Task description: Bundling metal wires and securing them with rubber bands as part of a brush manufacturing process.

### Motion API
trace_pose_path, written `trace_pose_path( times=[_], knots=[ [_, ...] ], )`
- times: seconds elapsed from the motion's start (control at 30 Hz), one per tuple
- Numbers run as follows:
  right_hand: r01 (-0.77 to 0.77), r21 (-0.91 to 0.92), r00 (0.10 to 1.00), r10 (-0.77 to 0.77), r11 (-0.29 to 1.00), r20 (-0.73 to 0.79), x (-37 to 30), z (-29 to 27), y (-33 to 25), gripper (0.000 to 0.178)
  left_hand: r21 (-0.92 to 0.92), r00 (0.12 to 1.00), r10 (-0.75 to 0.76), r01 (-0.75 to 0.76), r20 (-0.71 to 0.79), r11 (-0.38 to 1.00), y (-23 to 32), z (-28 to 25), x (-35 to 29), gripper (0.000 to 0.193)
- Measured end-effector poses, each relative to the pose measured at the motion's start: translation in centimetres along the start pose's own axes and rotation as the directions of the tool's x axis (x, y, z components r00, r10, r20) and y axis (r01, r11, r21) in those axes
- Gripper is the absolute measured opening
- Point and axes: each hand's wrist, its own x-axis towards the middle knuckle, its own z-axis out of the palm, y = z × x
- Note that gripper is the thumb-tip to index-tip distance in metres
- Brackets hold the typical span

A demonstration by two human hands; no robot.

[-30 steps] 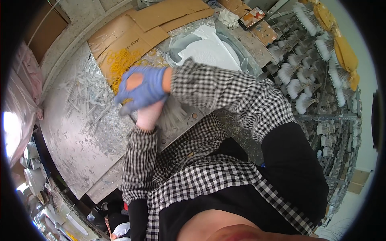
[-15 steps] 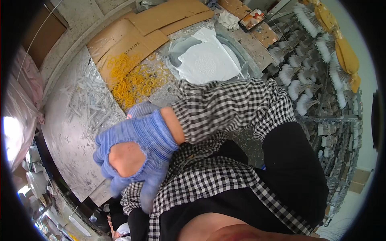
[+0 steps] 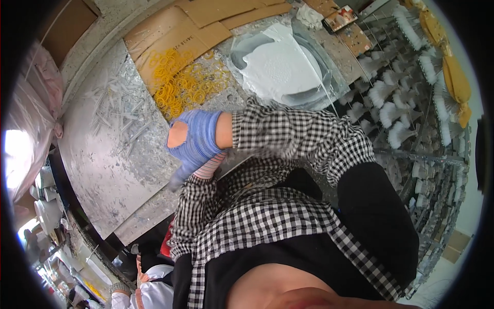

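Note:
In the middle of the view, my right hand point(image 3: 198, 135) reaches in from the right in a blue knit glove with a hole worn at its back. It lies over my left hand point(image 3: 211, 165), of which a pink-and-grey striped glove cuff shows below it. The fingers of both hands are hidden or blurred, and whatever may be between them cannot be seen. Just beyond the hands lies a loose heap of yellow rubber bands point(image 3: 177, 85). To its left, clear thin strips point(image 3: 110, 105) are scattered over the worktable point(image 3: 103, 190).
A round plastic-lined dish point(image 3: 337, 87) holding something white stands beyond my right forearm. Flattened cardboard point(image 3: 206, 36) lies at the back, near a phone point(image 3: 340, 19). On the right stands a rack of white fan-shaped tufts point(image 3: 391, 105). Another person's gloved hand point(image 3: 120, 288) shows at the lower left.
My right hand has moved up and to the right, away from my body, and now covers most of my left hand. The view has shifted slightly.

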Motion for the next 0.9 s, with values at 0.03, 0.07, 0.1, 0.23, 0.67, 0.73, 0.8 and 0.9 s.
trace_pose_path(
  times=[0.03,0.07,0.1,0.23,0.67,0.73,0.8,0.9],
  knots=[
    [-0.285,-0.075,0.917,0.295,0.955,0.268,-0.3,0.0,0.8,0.074,0.062,1.000,0.004,-0.004,-0.003,0.998,-1.0,0.7,-0.9,0.058],
    [0.049,0.081,0.989,-0.037,0.996,-0.145,-1.0,1.1,2.5,0.085,0.151,1.000,0.019,-0.019,-0.002,0.988,3.6,1.8,-0.1,0.059],
    [0.051,0.098,0.989,-0.037,0.994,-0.145,-0.9,0.6,1.2,0.085,0.157,0.999,0.035,-0.033,-0.008,0.987,6.6,3.3,-2.1,0.059],
    [-0.080,0.078,0.942,0.101,0.994,-0.320,-6.8,-3.2,0.7,0.107,0.869,0.476,-0.826,-0.493,0.303,0.035,7.6,10.6,-8.3,0.041],
    [-0.528,-0.147,0.784,0.414,0.836,-0.462,-13.1,12.7,6.8,0.134,0.619,0.274,-0.830,-0.778,0.486,0.106,6.3,4.8,-5.1,0.039],
    [-0.452,0.011,0.780,0.402,0.892,-0.479,-13.0,11.6,6.4,0.138,0.882,0.516,-0.821,-0.470,0.245,-0.032,5.7,6.3,-7.7,0.033],
    [-0.379,0.175,0.816,0.417,0.909,-0.400,-12.1,10.2,4.0,0.143,0.869,0.386,-0.843,-0.462,0.375,0.175,6.5,6.1,-7.6,0.034],
    [-0.050,0.706,0.799,0.452,0.707,-0.396,-11.8,9.4,1.2,0.141,0.848,0.207,-0.835,-0.286,0.510,0.447,6.4,6.0,-9.2,0.040]
  ],
)
